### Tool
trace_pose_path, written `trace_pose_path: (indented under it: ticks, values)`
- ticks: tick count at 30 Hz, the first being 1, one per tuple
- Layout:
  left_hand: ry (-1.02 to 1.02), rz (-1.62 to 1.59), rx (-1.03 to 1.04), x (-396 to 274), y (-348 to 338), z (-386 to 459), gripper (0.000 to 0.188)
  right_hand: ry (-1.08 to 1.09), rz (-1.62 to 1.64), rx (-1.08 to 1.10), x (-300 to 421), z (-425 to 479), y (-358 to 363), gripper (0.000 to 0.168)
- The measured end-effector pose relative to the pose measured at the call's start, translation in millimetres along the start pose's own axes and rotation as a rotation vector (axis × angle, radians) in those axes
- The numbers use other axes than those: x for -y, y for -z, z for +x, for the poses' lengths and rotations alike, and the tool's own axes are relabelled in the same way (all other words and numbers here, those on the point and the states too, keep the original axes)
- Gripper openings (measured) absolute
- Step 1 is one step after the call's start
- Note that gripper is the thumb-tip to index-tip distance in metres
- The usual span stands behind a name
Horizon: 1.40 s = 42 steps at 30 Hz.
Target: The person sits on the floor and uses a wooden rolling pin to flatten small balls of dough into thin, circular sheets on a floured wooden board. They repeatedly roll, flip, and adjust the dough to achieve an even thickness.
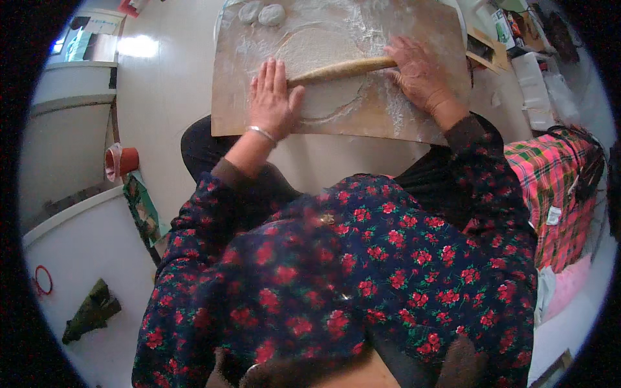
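Observation:
A wooden rolling pin lies slightly aslant across a thin, round sheet of dough. My left hand rests over the pin's left end, fingers straight and thumb out to the side. Over the right end my right hand is curved, its palm hiding the tip. Beneath the dough is a wooden board dusted with white flour, thickest towards the right. Two round lumps of dough, one at the left and one beside it, sit at the board's far left.
The board's near edge lies above my knees. A brown pot stands on the left near white cabinets. To my right are a plaid cloth, a white foam box and a wooden frame beside the board.

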<state>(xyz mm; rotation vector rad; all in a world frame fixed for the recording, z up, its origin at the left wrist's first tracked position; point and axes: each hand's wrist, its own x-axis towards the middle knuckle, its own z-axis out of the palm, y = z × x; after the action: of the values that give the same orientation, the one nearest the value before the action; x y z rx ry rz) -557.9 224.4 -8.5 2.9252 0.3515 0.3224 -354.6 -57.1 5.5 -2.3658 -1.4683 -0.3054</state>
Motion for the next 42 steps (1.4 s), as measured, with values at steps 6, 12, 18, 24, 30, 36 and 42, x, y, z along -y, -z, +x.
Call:
trace_pose_path:
  ticks: [6, 12, 18, 24, 30, 36, 42]
  values:
    - [-0.161, -0.065, 0.238, -37.7, 28.4, -111.4, 0.077, -0.007, 0.046, 0.106, 35.8, -55.4, 28.1, 0.06]
    - [0.039, -0.242, -0.033, -1.7, 17.3, -53.5, 0.061, -0.165, 0.147, 0.162, 27.0, -51.1, 35.0, 0.032]
    - [0.447, -0.476, -0.109, 32.0, 20.9, 10.2, 0.045, -0.631, 0.312, -0.022, 25.0, -69.3, 32.0, 0.03]
    - [0.572, -0.159, 0.13, 22.8, 12.8, 65.8, 0.043, -0.892, 0.68, -0.086, 27.7, -73.8, 11.7, 0.042]
    - [0.444, -0.205, 0.033, 29.0, 8.5, 70.7, 0.034, -0.847, 0.89, -0.051, 71.0, -84.4, 1.2, 0.034]
    - [0.375, -0.228, -0.119, -6.1, 4.7, 43.1, 0.032, -1.034, 1.51, 0.226, 154.7, -66.0, 10.3, 0.026]
    - [0.355, -0.924, -0.002, -113.2, 54.8, 80.5, 0.047, -1.098, 1.546, 0.379, 158.1, -60.7, 8.5, 0.026]
